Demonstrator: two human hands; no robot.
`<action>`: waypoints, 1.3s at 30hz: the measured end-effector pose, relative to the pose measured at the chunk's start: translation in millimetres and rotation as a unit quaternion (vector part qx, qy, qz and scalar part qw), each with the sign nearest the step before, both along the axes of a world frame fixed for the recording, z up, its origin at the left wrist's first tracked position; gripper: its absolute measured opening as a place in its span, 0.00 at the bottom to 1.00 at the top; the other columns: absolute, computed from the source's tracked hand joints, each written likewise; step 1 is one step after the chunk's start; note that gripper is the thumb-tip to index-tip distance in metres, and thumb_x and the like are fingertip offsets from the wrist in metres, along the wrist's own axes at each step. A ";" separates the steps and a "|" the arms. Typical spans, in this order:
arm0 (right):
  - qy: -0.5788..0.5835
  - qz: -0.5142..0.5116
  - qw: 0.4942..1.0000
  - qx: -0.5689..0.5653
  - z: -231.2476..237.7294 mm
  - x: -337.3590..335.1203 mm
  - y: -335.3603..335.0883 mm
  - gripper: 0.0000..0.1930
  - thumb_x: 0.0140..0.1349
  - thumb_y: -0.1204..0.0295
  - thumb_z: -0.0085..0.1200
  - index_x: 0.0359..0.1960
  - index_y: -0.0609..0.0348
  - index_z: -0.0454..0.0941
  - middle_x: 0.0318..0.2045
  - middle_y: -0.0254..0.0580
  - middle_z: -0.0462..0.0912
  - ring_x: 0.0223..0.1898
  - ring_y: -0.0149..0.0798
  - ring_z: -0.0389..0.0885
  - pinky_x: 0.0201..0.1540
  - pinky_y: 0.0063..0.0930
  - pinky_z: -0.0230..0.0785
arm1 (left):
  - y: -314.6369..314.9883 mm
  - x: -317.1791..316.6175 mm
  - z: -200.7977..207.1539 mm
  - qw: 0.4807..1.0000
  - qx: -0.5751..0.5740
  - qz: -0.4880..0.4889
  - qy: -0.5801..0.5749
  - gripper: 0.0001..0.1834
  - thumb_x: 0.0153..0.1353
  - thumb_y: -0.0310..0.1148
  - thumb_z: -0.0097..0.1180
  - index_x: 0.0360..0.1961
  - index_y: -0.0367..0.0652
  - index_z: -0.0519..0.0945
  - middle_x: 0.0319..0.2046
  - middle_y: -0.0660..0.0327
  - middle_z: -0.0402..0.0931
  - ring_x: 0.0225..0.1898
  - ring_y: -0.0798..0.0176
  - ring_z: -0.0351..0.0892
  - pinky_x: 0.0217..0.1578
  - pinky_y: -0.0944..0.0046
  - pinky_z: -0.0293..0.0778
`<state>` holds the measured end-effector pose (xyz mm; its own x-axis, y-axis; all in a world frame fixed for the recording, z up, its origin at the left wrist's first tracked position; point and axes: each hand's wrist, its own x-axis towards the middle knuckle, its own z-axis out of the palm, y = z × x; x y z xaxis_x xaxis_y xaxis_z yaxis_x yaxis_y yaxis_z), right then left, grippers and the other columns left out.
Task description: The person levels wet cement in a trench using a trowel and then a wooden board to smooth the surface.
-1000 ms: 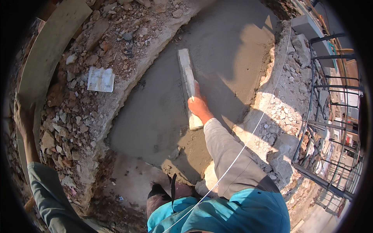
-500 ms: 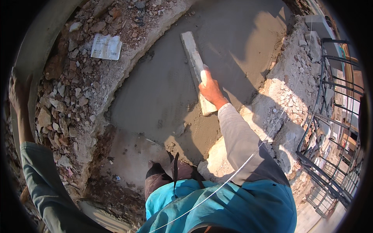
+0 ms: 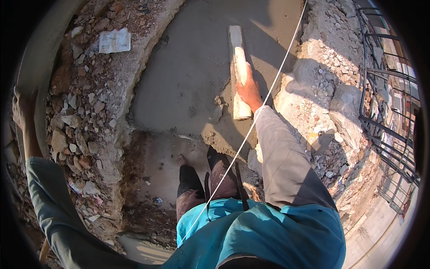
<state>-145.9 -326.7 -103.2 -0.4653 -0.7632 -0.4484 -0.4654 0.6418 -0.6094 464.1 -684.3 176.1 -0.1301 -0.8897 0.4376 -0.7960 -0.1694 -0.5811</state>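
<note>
My right hand (image 3: 249,88) is closed around the handle of a long, pale plasterer's float (image 3: 236,40). The float lies on wet grey concrete (image 3: 179,85), its long side pointing away from me. Beside its near end sit a small lump and a ragged heap of wet mix (image 3: 219,137). Far to the left, my left hand (image 3: 25,107) rests on a long grey beam (image 3: 42,62), thumb apart from the fingers; the fingertips are hard to make out near the dark rim.
Broken stones and rubble (image 3: 71,130) line the left bank, with a torn white packet (image 3: 115,41) on top. A taut white string (image 3: 251,130) crosses in front of me. Rough broken concrete (image 3: 331,80) and a black rebar cage (image 3: 385,121) stand right. My legs (image 3: 190,186) are below.
My right hand and the float have turned more upright and sit slightly higher in view. The string now crosses nearer the middle. The whole view has shifted; my left hand stays on the beam.
</note>
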 end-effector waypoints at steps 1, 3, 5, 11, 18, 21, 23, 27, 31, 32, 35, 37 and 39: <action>-0.004 0.019 1.000 -0.016 -7.0 17.9 16.7 0.44 0.59 0.71 0.51 0.72 0.34 0.38 0.54 0.64 0.74 0.55 0.68 0.72 0.59 0.53 0.64 | -2.4 6.1 0.5 1.000 0.005 -0.003 -0.003 0.45 0.54 0.59 0.59 0.68 0.51 0.58 0.59 0.50 0.69 0.58 0.46 0.72 0.51 0.47 0.73; -0.040 0.042 0.995 -0.082 0.4 49.2 51.9 0.42 0.57 0.72 0.52 0.72 0.37 0.44 0.54 0.66 0.74 0.55 0.67 0.72 0.60 0.52 0.64 | -3.1 13.1 8.5 1.000 0.013 0.003 -0.001 0.46 0.54 0.59 0.59 0.69 0.51 0.57 0.59 0.50 0.69 0.58 0.45 0.72 0.51 0.46 0.73; -0.048 -0.044 0.991 -0.118 16.9 69.6 86.0 0.42 0.56 0.76 0.52 0.72 0.43 0.45 0.54 0.67 0.74 0.55 0.65 0.73 0.58 0.47 0.68 | -0.6 14.9 8.2 1.000 0.027 0.008 0.008 0.47 0.53 0.59 0.60 0.69 0.51 0.57 0.59 0.50 0.69 0.58 0.45 0.71 0.51 0.45 0.72; 0.011 -0.237 0.944 -0.230 -21.1 71.6 147.5 0.41 0.57 0.83 0.50 0.72 0.54 0.45 0.57 0.61 0.73 0.56 0.50 0.76 0.55 0.35 0.71 | 1.1 3.4 10.3 0.999 0.033 -0.011 0.031 0.48 0.53 0.58 0.61 0.69 0.49 0.56 0.60 0.48 0.67 0.58 0.44 0.71 0.53 0.45 0.71; -0.117 -0.297 0.935 -0.156 -5.2 77.3 101.4 0.44 0.55 0.78 0.50 0.72 0.44 0.41 0.43 0.61 0.81 0.29 0.43 0.85 0.28 0.34 0.80 | 4.1 -2.6 7.9 0.999 0.029 -0.009 0.023 0.47 0.52 0.58 0.61 0.68 0.49 0.57 0.60 0.48 0.67 0.58 0.44 0.71 0.52 0.45 0.71; -0.043 -0.151 0.968 -0.196 -26.9 116.1 133.2 0.45 0.56 0.74 0.51 0.73 0.45 0.38 0.52 0.65 0.76 0.48 0.60 0.80 0.52 0.42 0.74 | 12.7 -35.4 16.2 0.998 0.042 0.020 0.049 0.47 0.52 0.57 0.61 0.68 0.50 0.56 0.60 0.49 0.67 0.59 0.45 0.71 0.52 0.45 0.71; -0.144 -0.140 0.968 -0.153 -9.3 142.3 144.1 0.44 0.54 0.76 0.51 0.72 0.47 0.42 0.57 0.63 0.72 0.54 0.62 0.75 0.57 0.45 0.69 | 20.0 -34.2 22.3 0.995 0.055 0.057 0.062 0.47 0.52 0.56 0.62 0.69 0.51 0.55 0.60 0.49 0.67 0.59 0.45 0.71 0.53 0.44 0.71; -0.033 -0.145 0.970 -0.193 -6.2 105.1 132.5 0.44 0.53 0.78 0.52 0.72 0.48 0.44 0.51 0.62 0.78 0.51 0.62 0.77 0.51 0.44 0.73 | 19.6 -9.7 26.3 0.997 0.040 0.034 0.050 0.49 0.51 0.54 0.64 0.70 0.51 0.54 0.60 0.49 0.67 0.59 0.46 0.70 0.53 0.46 0.72; -0.004 -0.275 0.944 -0.183 -10.6 -16.1 65.9 0.42 0.58 0.78 0.53 0.72 0.50 0.43 0.54 0.64 0.75 0.41 0.50 0.84 0.42 0.35 0.77 | 16.4 -21.6 9.0 0.998 0.031 -0.004 0.050 0.49 0.51 0.52 0.65 0.70 0.49 0.55 0.61 0.49 0.67 0.59 0.46 0.70 0.53 0.47 0.72; -0.045 -0.306 0.941 -0.137 11.2 -30.6 36.7 0.41 0.58 0.78 0.52 0.72 0.50 0.43 0.51 0.63 0.77 0.38 0.47 0.85 0.36 0.34 0.79 | 18.0 -16.4 12.2 0.999 0.025 -0.007 0.038 0.49 0.51 0.51 0.65 0.70 0.48 0.55 0.61 0.49 0.67 0.59 0.46 0.70 0.53 0.47 0.72; -0.063 -0.245 0.958 -0.137 2.3 -33.5 8.6 0.42 0.57 0.78 0.51 0.72 0.51 0.44 0.47 0.63 0.79 0.39 0.48 0.84 0.35 0.35 0.78 | 18.9 -24.8 18.7 0.999 0.022 0.011 0.036 0.48 0.51 0.51 0.65 0.69 0.48 0.57 0.61 0.49 0.67 0.58 0.46 0.71 0.53 0.48 0.72; -0.072 -0.185 0.972 -0.123 3.5 -5.8 19.6 0.42 0.56 0.78 0.52 0.72 0.49 0.44 0.48 0.64 0.79 0.45 0.53 0.83 0.45 0.38 0.76 | 9.1 -7.8 3.1 0.999 0.003 -0.033 0.036 0.48 0.52 0.51 0.65 0.69 0.48 0.56 0.60 0.48 0.67 0.58 0.46 0.70 0.53 0.48 0.72; 0.008 -0.091 0.981 -0.172 -31.1 27.3 56.3 0.43 0.55 0.77 0.52 0.72 0.47 0.45 0.51 0.64 0.78 0.51 0.57 0.79 0.55 0.42 0.69 | 14.9 -15.1 5.9 0.999 0.007 -0.008 0.046 0.48 0.52 0.50 0.65 0.70 0.49 0.55 0.61 0.48 0.66 0.60 0.46 0.69 0.54 0.49 0.71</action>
<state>-118.6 -270.4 -134.3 -0.6126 -0.7718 -0.1703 -0.3734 0.4725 -0.7983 449.0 -669.4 182.0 -0.1039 -0.8938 0.4363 -0.8487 -0.1490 -0.5074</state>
